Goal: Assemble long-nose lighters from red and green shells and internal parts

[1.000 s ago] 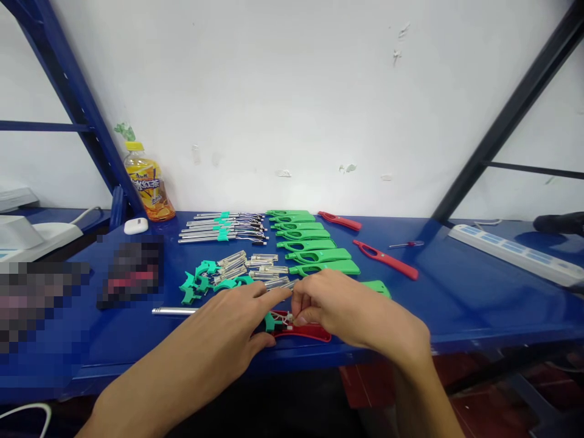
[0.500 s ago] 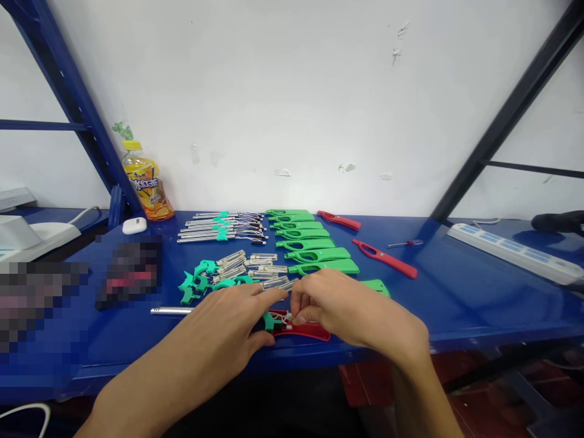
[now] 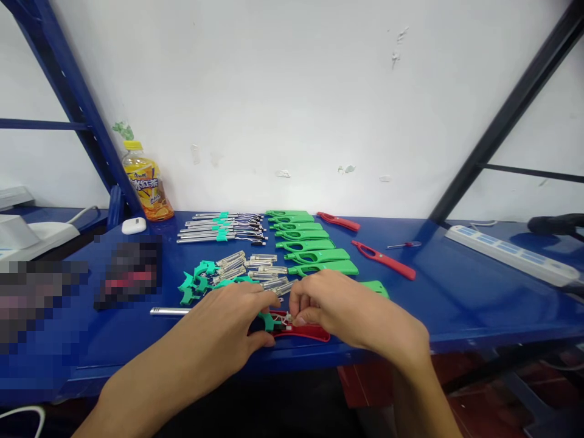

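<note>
Near the table's front edge lies an opened red long-reach lighter shell (image 3: pixel 314 331). A teal trigger piece (image 3: pixel 269 321) and thin pale wires (image 3: pixel 281 316) sit inside it. My left hand (image 3: pixel 232 322) curls around the lighter's left part, thumb in front and fingers behind. The lighter's metal tube (image 3: pixel 168 311) sticks out to the left from beneath that hand. My right hand (image 3: pixel 328 304) pinches thumb and finger together over the shell, by the wire ends and a small white part. What lies between those fingertips is mostly hidden.
Behind my hands are teal triggers (image 3: pixel 198 280), clear fuel tanks (image 3: pixel 232 266), metal tubes with wires (image 3: pixel 205 234) and green shells (image 3: pixel 319 255). Rightward lie red shell halves (image 3: pixel 385 260), a screwdriver (image 3: pixel 404 245) and a power strip (image 3: pixel 511 252). A bottle (image 3: pixel 148 188) stands back left.
The left hand's fingers have drawn back slightly to the left. My right hand stays pinched at nearly the same spot. The lighter has not visibly moved.
</note>
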A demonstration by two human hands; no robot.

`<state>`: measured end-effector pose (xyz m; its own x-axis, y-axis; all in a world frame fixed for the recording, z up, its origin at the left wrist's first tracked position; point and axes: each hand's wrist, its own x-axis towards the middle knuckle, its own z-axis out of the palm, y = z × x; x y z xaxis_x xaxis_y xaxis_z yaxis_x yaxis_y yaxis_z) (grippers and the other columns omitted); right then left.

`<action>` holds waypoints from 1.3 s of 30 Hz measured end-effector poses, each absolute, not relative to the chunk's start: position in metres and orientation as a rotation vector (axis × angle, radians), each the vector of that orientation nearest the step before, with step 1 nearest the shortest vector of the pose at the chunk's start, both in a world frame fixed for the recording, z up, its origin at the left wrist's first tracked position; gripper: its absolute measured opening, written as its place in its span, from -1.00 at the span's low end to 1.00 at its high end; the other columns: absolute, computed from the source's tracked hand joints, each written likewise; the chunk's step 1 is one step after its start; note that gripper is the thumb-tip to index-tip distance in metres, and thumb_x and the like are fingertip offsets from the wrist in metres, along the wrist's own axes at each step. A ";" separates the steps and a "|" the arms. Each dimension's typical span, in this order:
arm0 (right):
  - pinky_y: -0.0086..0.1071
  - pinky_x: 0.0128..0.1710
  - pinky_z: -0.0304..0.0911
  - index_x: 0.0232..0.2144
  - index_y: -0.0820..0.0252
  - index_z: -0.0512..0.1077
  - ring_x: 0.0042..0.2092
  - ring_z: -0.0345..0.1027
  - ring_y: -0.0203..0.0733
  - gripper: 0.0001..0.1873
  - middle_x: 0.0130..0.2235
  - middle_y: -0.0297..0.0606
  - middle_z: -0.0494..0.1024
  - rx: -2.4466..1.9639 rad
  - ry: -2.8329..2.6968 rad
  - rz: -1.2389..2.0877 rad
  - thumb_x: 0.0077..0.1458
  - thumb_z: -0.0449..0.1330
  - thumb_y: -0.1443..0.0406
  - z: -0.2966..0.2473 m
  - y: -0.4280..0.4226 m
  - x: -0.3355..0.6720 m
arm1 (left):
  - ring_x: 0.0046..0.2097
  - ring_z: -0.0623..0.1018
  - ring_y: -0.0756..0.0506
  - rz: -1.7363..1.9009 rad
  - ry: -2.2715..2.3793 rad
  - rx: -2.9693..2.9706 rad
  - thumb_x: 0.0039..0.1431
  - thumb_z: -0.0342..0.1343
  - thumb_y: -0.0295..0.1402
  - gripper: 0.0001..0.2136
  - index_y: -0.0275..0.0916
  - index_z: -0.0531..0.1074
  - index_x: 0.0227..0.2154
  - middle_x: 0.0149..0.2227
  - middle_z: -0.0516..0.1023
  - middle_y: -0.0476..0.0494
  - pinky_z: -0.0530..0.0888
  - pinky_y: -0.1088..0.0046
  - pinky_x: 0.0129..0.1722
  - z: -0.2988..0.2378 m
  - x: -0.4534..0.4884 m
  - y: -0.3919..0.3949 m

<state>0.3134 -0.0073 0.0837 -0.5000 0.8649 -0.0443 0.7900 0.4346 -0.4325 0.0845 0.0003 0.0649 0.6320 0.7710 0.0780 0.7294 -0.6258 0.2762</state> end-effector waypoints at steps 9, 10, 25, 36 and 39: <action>-0.28 -0.22 0.29 -0.03 -0.01 0.62 -0.22 0.60 -0.11 -0.77 -0.23 -0.34 0.74 -1.706 -2.229 0.130 0.41 0.18 0.16 0.110 -0.005 0.359 | -0.08 0.66 -0.24 0.238 1.187 2.637 0.24 0.36 -0.44 -0.76 -0.04 0.64 -0.06 -0.09 0.68 -0.06 0.47 0.27 -0.13 0.066 0.085 0.005; -0.27 -0.20 0.33 -0.02 -0.01 0.61 -0.20 0.62 -0.09 -0.74 -0.21 -0.34 0.75 -1.796 -2.146 0.074 0.41 0.15 0.16 0.109 0.000 0.374 | -0.07 0.66 -0.25 0.221 1.194 2.637 0.26 0.36 -0.43 -0.77 -0.04 0.65 -0.06 -0.08 0.68 -0.06 0.47 0.25 -0.13 0.066 0.086 0.005; -0.01 0.10 0.48 0.17 0.12 0.48 0.10 0.52 -0.01 -0.64 0.20 -0.12 0.53 -2.245 -1.919 0.121 0.41 0.27 0.14 0.036 0.060 0.527 | -0.05 0.65 -0.29 0.279 1.124 2.737 0.41 0.22 -0.35 -0.87 -0.07 0.62 -0.06 -0.06 0.66 -0.10 0.50 0.17 -0.10 0.065 0.084 0.003; -0.07 0.06 0.50 0.06 0.13 0.54 0.05 0.53 -0.04 -0.73 0.13 -0.16 0.58 -2.131 -1.973 0.170 0.41 0.26 0.15 0.029 0.055 0.522 | -0.05 0.64 -0.20 0.604 1.132 2.736 0.54 0.04 -0.21 -0.78 -0.05 0.60 -0.08 -0.07 0.68 -0.03 0.46 0.27 -0.04 0.083 0.045 0.010; -0.07 0.06 0.50 0.05 0.14 0.54 0.05 0.54 -0.05 -0.74 0.11 -0.16 0.59 -2.119 -1.958 0.185 0.41 0.26 0.16 0.029 0.054 0.521 | -0.04 0.64 -0.21 0.613 1.157 2.745 0.54 0.03 -0.19 -0.75 -0.07 0.61 -0.10 -0.07 0.70 -0.04 0.46 0.26 -0.02 0.083 0.040 0.013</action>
<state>0.5215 0.0543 0.0286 0.0892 0.9931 0.0759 0.9614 -0.0659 -0.2671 0.0402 0.0135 0.0831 0.6302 0.7051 0.3251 0.6649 -0.7063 0.2429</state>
